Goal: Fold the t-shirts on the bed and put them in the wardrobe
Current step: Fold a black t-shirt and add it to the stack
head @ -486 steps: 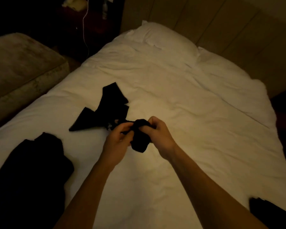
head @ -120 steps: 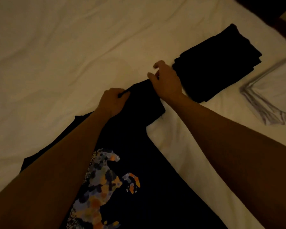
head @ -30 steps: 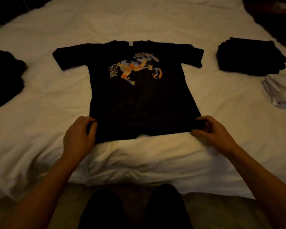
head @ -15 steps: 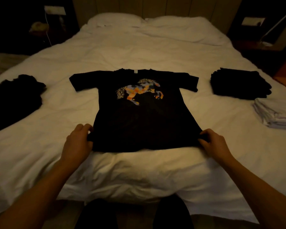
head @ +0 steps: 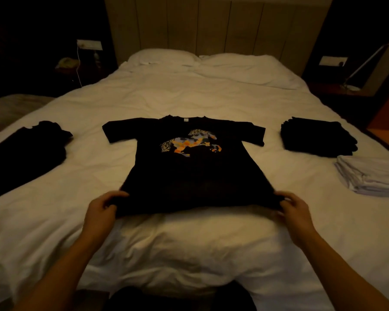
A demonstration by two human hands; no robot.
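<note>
Both hands, left point(head: 101, 209) and right point(head: 295, 212), pinch the hem corners of the shirt point(head: 189, 167) lying flat on the bed point(head: 200, 97), where uneven pulling could skew it and spoil the fold.

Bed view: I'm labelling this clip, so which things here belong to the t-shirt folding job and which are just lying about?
Part of the job:
- horse-print t-shirt, spread flat, hem gripped by left hand and right hand
- folded black stack
- folded white stack
- unfolded dark heap
- bed

Just lying about:
- pillows
- floor lamp
- charging cable
</note>
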